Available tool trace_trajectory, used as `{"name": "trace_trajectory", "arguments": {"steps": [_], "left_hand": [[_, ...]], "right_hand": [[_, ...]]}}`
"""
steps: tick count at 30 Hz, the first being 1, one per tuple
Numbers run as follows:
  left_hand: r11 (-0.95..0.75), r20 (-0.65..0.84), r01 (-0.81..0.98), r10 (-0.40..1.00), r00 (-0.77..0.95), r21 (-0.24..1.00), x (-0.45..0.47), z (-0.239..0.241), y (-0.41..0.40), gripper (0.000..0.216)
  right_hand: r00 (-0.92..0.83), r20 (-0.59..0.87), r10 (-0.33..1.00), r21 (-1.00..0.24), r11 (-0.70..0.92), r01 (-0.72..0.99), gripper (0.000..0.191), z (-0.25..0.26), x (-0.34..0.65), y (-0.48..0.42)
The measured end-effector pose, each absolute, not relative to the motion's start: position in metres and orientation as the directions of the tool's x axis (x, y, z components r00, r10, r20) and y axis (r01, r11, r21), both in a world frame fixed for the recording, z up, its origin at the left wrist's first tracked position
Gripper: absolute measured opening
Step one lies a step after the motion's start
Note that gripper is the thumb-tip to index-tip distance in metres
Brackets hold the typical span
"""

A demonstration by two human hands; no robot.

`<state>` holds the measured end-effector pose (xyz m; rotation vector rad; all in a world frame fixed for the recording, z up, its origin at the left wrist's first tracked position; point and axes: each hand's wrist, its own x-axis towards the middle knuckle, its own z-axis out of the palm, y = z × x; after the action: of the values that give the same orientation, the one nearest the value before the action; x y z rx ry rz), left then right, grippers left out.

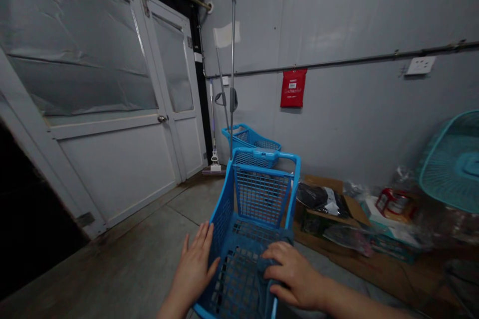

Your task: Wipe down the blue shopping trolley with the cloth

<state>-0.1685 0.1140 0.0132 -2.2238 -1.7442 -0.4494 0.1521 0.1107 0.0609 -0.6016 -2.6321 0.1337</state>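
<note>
At lower centre, basket: blue plastic basket (258, 194) lying on the concrete floor (130, 259), its open lattice wall uppermost, directly below the camera.
Left hand: left hand (194, 264) open and flat, fingers straight, palm against the basket's left outer wall.
Right hand: right hand (295, 274) palm down on a dark cloth (262, 286) spread over the lattice, fingers bent onto it. Whether the cloth is pinched or only pressed cannot be told.
Risk, slip: the basket is steadied by one flat palm only. A hard push through the cloth would probably slide or tip it away from the left hand.
Risk, snag: cloth or fingertips may catch in the lattice openings, since the grid is coarse.
Risk, collision: a second blue basket (250, 142) stands touching or just behind the first, so a forward shove could knock it into the metal pole (232, 60) and mop (214, 159) leaning at the wall.
Right side, obstruction: flattened cardboard (325, 184) carrying plastic bags and a red tin (391, 202) lies just beside the basket and leaves little room for the right elbow. A teal fan guard (454, 162) lies beyond.
Left side: white double door (112, 159), closed, well apart from the hands.
Wall: red bag (294, 88) hung from a pipe (355, 61), and a wall socket (421, 65) further right.
</note>
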Motion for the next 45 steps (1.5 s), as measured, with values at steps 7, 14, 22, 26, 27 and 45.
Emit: {"name": "trace_trajectory", "arguments": {"steps": [7, 14, 22, 26, 27, 45], "left_hand": [[-0.337, 0.391, 0.937, 0.854, 0.344, -0.088, -0.187, 0.015, 0.113, 0.086], [-0.345, 0.380, 0.934, 0.855, 0.354, -0.093, -0.185, 0.017, 0.114, 0.086], [-0.393, 0.376, 0.915, 0.837, 0.398, -0.092, -0.215, 0.015, 0.149, 0.082], [-0.262, 0.315, 0.963, 0.910, 0.269, -0.064, -0.206, 0.030, 0.167, 0.076], [-0.178, 0.312, 0.983, 0.933, 0.180, -0.033, -0.195, 0.034, 0.166, 0.074], [-0.247, 0.315, 0.968, 0.923, 0.221, 0.043, -0.133, 0.012, 0.116, 0.071]], "right_hand": [[-0.836, 0.329, 0.438, -0.008, 0.887, 0.462, 0.028, 0.075, 0.197, 0.180], [-0.522, 0.546, 0.656, 0.081, 0.578, 0.812, 0.028, 0.114, 0.274, 0.303], [-0.470, 0.640, 0.608, 0.038, 0.587, 0.809, 0.020, 0.089, 0.243, 0.281], [-0.508, 0.635, 0.582, -0.002, 0.658, 0.753, 0.017, 0.074, 0.217, 0.235], [-0.515, 0.636, 0.575, -0.015, 0.676, 0.737, 0.018, 0.069, 0.210, 0.223], [-0.180, 0.794, 0.581, -0.104, 0.421, 0.901, 0.041, 0.150, 0.317, 0.287]]}}
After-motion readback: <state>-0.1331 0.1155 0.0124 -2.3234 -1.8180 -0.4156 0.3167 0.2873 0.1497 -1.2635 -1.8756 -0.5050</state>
